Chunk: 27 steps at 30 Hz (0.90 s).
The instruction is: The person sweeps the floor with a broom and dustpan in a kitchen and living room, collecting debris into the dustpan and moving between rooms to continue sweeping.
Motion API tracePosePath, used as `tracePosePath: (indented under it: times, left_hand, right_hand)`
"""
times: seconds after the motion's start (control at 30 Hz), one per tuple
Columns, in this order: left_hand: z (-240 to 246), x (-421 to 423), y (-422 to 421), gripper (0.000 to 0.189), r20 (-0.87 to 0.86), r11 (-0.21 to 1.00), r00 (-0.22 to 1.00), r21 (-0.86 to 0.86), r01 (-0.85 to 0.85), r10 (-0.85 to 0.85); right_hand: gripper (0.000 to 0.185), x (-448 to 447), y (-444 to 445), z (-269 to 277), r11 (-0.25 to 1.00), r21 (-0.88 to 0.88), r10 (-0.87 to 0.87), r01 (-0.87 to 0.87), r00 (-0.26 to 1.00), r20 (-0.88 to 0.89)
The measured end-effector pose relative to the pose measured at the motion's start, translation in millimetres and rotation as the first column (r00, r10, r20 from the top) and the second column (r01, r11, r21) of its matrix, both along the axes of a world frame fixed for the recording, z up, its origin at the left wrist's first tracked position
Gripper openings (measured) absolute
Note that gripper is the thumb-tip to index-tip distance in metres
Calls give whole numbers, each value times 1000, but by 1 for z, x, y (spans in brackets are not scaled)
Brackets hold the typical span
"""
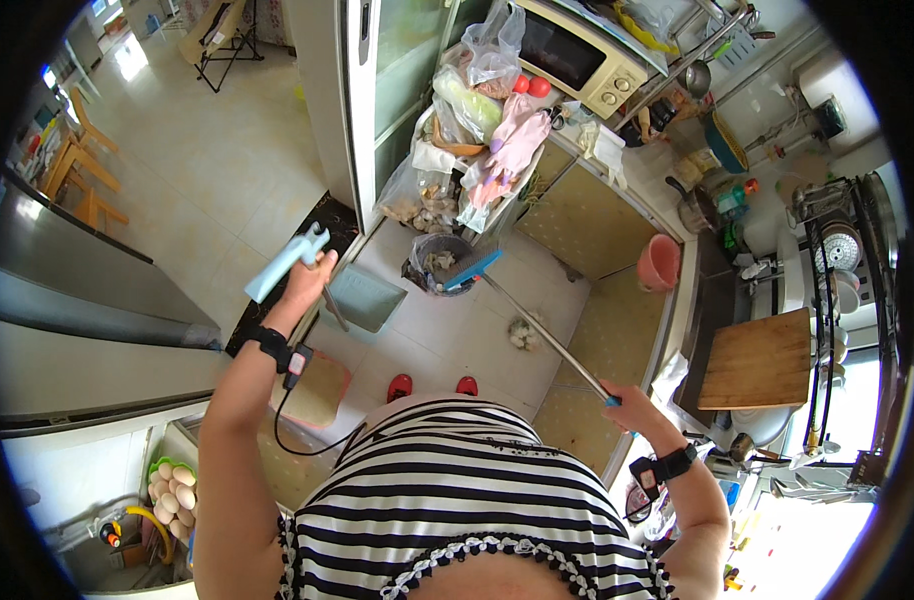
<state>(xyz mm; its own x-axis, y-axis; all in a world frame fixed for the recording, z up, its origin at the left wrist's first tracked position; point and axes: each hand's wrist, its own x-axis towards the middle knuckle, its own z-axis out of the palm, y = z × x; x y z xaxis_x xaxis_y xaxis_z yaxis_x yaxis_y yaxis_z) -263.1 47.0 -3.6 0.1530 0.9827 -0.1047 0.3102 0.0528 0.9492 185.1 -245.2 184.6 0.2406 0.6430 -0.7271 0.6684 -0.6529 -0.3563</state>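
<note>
My left hand grips the upper end of a long-handled dustpan, just under its light-blue handle top. The dustpan's pale-blue tray is down at the tiled floor, left of centre. My right hand is closed around the metal pole of a broom. Its blue head, with grey bristles, is turned up and overlaps the rim of a dark waste bin in this view; whether they touch I cannot tell. A clump of pale debris lies on the floor beside the pole.
A white rack heaped with bags and pink gloves stands beyond the bin. Cabinets and a counter with a pink basin and a cutting board line the right. A floor mat and a doorway are on the left.
</note>
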Motion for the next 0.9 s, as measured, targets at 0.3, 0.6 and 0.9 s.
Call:
tracePosePath:
  times: [0.3, 0.6, 0.9]
  left_hand:
    - [-95, -6, -24, 37, 156, 996, 985, -45, -70, 76]
    - [-63, -14, -90, 59, -290, 952, 950, -242, -185, 111]
    - [-45, 23, -137, 71, -95, 718, 823, -550, 426, -561]
  right_hand:
    - [52, -21, -5, 56, 977, -35, -213, 211, 973, -92]
    - [34, -34, 10, 42, 878, -150, -473, 454, 774, -421]
    - [21, -43, 75, 68, 832, -262, -530, 488, 562, -635]
